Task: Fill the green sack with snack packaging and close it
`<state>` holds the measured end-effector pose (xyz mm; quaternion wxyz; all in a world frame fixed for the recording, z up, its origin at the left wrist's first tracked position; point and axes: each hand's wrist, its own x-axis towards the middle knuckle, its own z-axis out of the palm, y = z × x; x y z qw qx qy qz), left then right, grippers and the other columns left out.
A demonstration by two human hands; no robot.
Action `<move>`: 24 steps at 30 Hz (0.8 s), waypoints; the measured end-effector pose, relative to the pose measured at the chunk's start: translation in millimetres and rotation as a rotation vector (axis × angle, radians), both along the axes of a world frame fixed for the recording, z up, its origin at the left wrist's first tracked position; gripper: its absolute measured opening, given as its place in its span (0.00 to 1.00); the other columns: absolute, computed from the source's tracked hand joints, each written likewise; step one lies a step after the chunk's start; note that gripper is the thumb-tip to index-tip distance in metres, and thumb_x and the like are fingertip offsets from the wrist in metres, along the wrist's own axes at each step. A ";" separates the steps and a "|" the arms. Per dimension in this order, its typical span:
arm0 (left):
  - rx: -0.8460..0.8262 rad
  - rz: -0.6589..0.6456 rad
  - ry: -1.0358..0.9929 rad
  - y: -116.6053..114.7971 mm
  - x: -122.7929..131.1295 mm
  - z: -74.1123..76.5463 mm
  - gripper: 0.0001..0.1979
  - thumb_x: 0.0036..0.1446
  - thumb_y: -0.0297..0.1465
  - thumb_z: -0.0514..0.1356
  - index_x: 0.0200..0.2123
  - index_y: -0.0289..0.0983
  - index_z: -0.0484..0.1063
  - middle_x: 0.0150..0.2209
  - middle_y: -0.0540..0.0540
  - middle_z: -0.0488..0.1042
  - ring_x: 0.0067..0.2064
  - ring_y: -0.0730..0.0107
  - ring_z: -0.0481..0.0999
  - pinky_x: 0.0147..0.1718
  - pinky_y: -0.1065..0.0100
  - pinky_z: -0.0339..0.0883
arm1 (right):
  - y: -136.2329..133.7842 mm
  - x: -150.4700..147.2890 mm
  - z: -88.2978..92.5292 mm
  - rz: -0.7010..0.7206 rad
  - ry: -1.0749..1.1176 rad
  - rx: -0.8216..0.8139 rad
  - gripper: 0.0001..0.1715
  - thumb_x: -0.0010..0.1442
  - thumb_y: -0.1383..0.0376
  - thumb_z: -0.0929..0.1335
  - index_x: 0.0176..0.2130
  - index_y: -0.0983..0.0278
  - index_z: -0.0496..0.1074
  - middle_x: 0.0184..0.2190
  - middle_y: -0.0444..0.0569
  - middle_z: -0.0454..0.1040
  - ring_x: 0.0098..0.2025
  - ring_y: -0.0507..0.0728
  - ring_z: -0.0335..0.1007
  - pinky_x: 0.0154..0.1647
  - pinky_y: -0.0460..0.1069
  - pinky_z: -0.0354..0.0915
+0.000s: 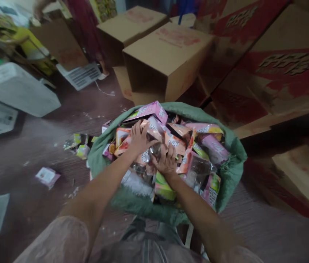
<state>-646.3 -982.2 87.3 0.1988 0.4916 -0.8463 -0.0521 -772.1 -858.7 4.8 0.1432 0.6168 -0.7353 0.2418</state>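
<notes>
A green woven sack (231,160) with its rim rolled down is heaped with small printed cartons in pink, orange and green. My left hand (138,140) lies on the upper middle of the heap, its fingers spread over the orange and pink packaging. Just to its right, my right hand (167,160) rests with fingers apart against an orange carton (175,142). Between my two thumbs is a shiny clear plastic piece (155,149); whether either hand grips it is unclear. A pink carton (150,111) leans on the far rim, and a green carton (164,187) sits below my right hand.
Open brown cardboard boxes (168,47) stand beyond the sack, with large red printed cartons (288,69) stacked at right. Loose packets (79,144) and a small carton (47,177) lie on the floor at left, near white crates (17,87). Another person (84,29) stands behind.
</notes>
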 end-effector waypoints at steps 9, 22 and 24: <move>0.307 -0.128 -0.251 193.9 54.8 56.3 0.14 0.58 0.42 0.58 0.37 0.39 0.75 0.39 0.41 0.76 0.47 0.53 0.73 0.48 0.54 0.65 | 5.1 -19.1 56.2 0.020 -0.152 0.238 0.46 0.57 0.40 0.60 0.64 0.64 0.56 0.64 0.64 0.52 0.64 0.71 0.41 0.56 0.66 0.43; 0.594 0.209 -0.072 239.6 86.8 192.5 0.19 0.62 0.40 0.49 0.25 0.40 0.73 0.28 0.44 0.77 0.33 0.64 0.74 0.36 0.64 0.64 | -15.6 -31.8 85.8 0.087 -0.153 0.304 0.49 0.59 0.38 0.57 0.68 0.62 0.46 0.66 0.65 0.47 0.65 0.72 0.42 0.57 0.69 0.46; 0.637 0.234 -0.031 239.6 79.9 213.7 0.18 0.61 0.41 0.51 0.23 0.40 0.72 0.26 0.46 0.75 0.29 0.66 0.72 0.33 0.65 0.63 | -14.7 -35.7 87.2 0.093 -0.181 0.292 0.51 0.58 0.37 0.56 0.68 0.63 0.45 0.65 0.65 0.47 0.64 0.72 0.44 0.57 0.68 0.47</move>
